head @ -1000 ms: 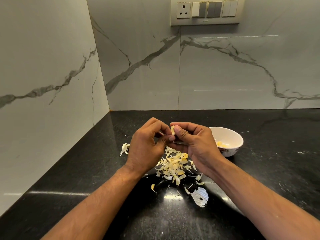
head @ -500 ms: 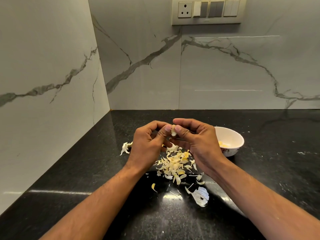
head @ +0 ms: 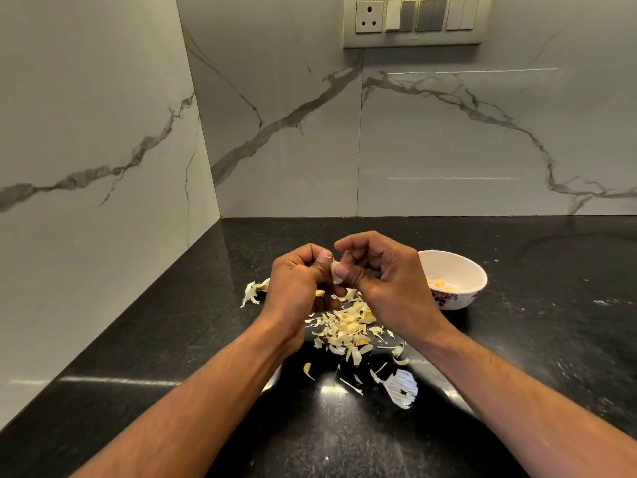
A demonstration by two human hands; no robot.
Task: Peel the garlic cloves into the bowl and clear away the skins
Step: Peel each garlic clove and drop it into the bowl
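Observation:
A pale garlic clove (head: 335,273) is pinched between the thumbs and fingers of both hands above the black counter. My left hand (head: 296,282) curls around it from the left, thumb tip on top. My right hand (head: 382,274) holds it from the right, index finger hooked over it. Below the hands lies a heap of garlic skins (head: 348,327). A white bowl (head: 458,267) with a flower print stands just right of my right hand, with peeled cloves (head: 439,283) inside.
More skin scraps lie apart from the heap: one tuft (head: 253,291) left of my left hand, a small piece (head: 307,370) and a large white skin (head: 401,388) nearer me. Marble walls close the counter at the left and back; a switch panel (head: 413,20) hangs above.
Both hands stay together on the clove. My right index finger has lifted and hooked over it, and the thumbs have shifted on the clove.

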